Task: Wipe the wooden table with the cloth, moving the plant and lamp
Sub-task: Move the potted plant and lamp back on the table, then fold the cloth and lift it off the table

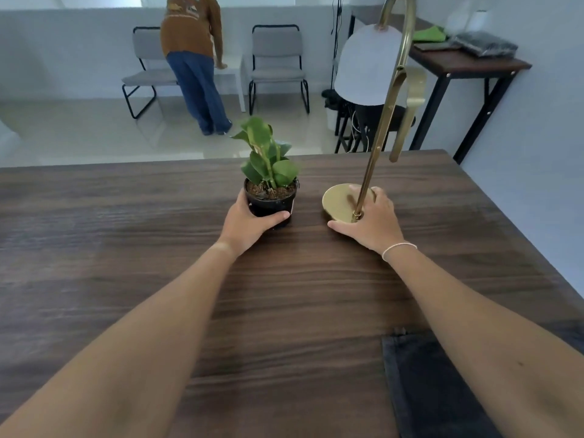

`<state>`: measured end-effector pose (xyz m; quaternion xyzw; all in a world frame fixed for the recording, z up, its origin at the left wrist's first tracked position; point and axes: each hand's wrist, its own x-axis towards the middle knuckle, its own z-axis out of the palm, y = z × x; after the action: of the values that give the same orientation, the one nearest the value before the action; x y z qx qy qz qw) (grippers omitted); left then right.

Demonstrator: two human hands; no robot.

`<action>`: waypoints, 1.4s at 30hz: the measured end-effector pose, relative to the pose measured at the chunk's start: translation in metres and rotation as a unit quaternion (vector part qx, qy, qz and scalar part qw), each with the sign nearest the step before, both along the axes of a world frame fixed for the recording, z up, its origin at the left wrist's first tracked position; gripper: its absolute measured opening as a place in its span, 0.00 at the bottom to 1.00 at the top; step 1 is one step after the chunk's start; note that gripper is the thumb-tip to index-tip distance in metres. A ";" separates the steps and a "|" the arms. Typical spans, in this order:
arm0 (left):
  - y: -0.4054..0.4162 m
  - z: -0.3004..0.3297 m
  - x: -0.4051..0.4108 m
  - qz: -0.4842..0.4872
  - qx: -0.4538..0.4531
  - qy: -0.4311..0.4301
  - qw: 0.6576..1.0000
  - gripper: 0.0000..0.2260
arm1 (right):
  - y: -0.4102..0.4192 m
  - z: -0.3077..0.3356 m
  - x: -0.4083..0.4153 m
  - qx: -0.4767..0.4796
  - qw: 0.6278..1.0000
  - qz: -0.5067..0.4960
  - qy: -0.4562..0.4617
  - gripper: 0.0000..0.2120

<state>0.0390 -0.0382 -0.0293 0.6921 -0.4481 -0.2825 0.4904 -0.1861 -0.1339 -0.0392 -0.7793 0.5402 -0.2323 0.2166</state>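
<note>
I have my left hand (pixel 245 222) wrapped around the plant (pixel 270 188) pot and my right hand (pixel 371 221) gripping the lamp (pixel 344 202) base, both near the bench's (pixel 126 248) far edge, probably to clear it. The cloth (pixel 433 390) lies at the near right corner.

You have broad bare counter (pixel 110 248) to the left of the plant (pixel 270 172) and all along the near side between your forearms. On the far right the lamp (pixel 376 128) rises tall (its pole leans over the base), leaving only a narrow gap between it and the plant. A dark cloth (pixel 433 390) covers the near right corner.
</note>
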 end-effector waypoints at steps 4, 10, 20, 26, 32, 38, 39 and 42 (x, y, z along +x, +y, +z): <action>0.002 -0.003 0.001 -0.011 0.001 -0.002 1.000 0.35 | 0.001 0.001 -0.001 0.014 1.000 -0.001 0.011 0.44; 0.012 0.000 -0.002 -0.018 0.012 -0.024 0.999 0.34 | 0.009 0.002 -0.009 0.042 0.998 -0.005 0.042 0.50; 0.078 0.026 -0.030 0.051 0.035 -0.057 0.996 0.43 | 0.053 0.021 -0.068 0.039 0.999 0.025 0.003 0.49; 0.120 0.030 -0.103 0.080 0.038 -0.079 0.993 0.34 | 0.091 0.025 -0.130 0.033 0.997 0.066 0.003 0.46; 0.151 0.012 -0.207 0.000 0.077 -0.149 0.986 0.24 | 0.128 0.015 -0.239 0.044 0.998 0.052 0.005 0.42; 0.174 0.010 -0.254 -0.029 0.079 -0.231 0.969 0.19 | 0.157 0.015 -0.316 0.037 0.999 0.023 0.012 0.36; 0.177 0.011 -0.256 -0.032 0.076 -0.246 0.966 0.18 | 0.162 0.015 -0.325 0.031 0.999 0.022 0.009 0.34; 0.188 0.016 -0.258 -0.054 0.062 -0.280 0.956 0.12 | 0.178 0.014 -0.345 -0.002 0.999 0.031 0.006 0.26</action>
<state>-0.2191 0.1497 -0.0132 0.7474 -0.5858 -0.1309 0.2850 -0.5311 0.0440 -0.0248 -0.7975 0.5166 -0.2216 0.2189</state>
